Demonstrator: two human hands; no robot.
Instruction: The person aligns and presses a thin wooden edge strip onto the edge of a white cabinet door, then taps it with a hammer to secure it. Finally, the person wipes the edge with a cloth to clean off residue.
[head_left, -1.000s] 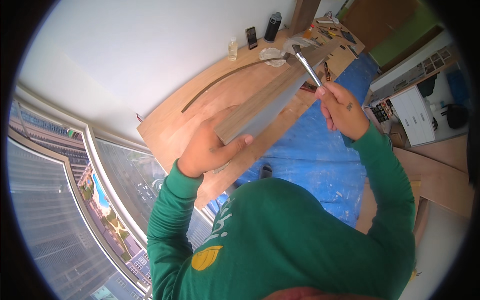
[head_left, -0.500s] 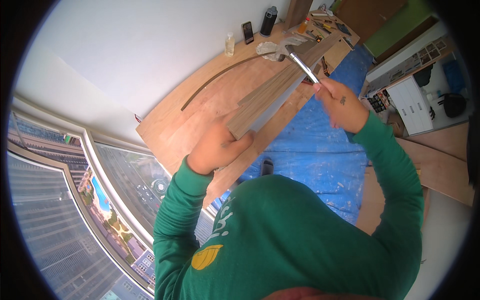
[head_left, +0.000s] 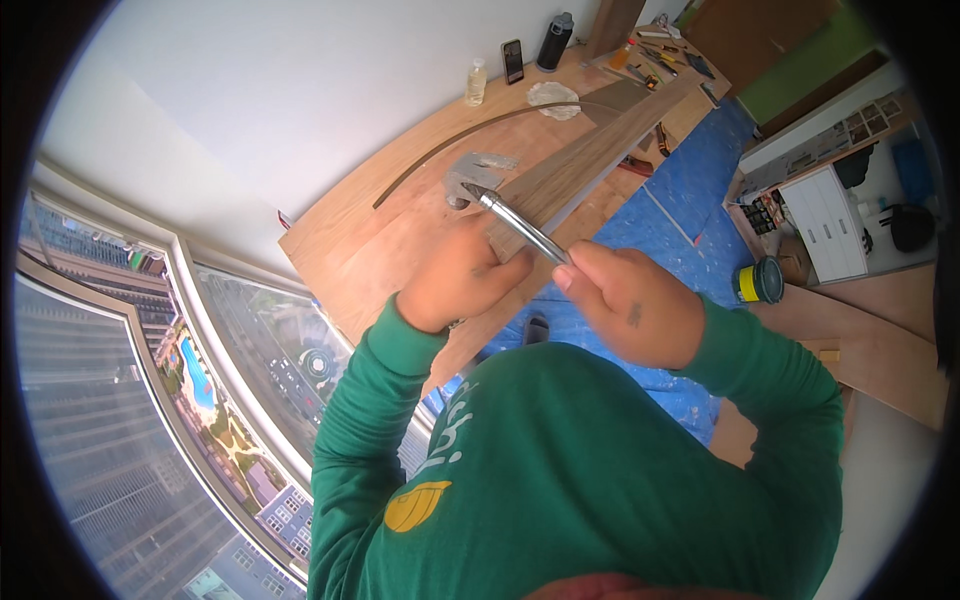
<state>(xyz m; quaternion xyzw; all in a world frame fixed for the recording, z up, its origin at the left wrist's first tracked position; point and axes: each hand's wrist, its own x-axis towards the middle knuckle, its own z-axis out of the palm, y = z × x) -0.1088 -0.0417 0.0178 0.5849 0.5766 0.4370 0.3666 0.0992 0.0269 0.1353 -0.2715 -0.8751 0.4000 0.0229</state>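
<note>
My right hand is closed round the silver handle of a hammer, which points up and left across the workbench. The hammer's dark head lies beyond my left hand, over a smeared grey patch whose nature I cannot make out. My left hand is closed on the near end of a long wood-grain strip, with the thumb along its near side. That strip runs away to the far right along the bench. Behind it, a thin curved brown strip arcs over the bench top.
On the wooden workbench, a clear bottle, a phone and a black flask stand along the wall. Several tools lie at the far end. A blue sheet covers the floor, with a dark tub on it.
My right hand has moved left and nearer to me, bringing the hammer beside my left hand. My left hand stays at the strip's near end. The tub has come into view.
</note>
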